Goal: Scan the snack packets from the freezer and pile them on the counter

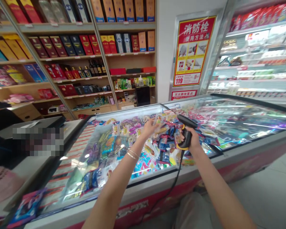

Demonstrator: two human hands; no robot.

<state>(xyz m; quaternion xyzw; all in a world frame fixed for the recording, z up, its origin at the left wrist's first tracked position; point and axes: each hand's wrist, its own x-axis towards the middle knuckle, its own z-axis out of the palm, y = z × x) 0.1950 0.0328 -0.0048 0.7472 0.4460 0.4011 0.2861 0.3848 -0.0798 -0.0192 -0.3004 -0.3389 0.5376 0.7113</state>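
Note:
My right hand (192, 138) is wrapped round the grip of a black and yellow barcode scanner (186, 132), its head aimed to the left, its black cable (171, 187) hanging down in front of the freezer. My left hand (150, 126), bracelets on the wrist, reaches into the open chest freezer (157, 187) and holds up a clear packet (160, 124) of frozen goods in front of the scanner. Below both hands lie several colourful ice cream packets (143, 159).
The freezer's sliding glass lid (240, 121) covers its right half. A counter with a black device (26, 133) stands at the left. Wooden shelves of boxed goods (85, 44) line the back wall, a red fire-hydrant poster (193, 51) and a chilled display (257, 57) stand right.

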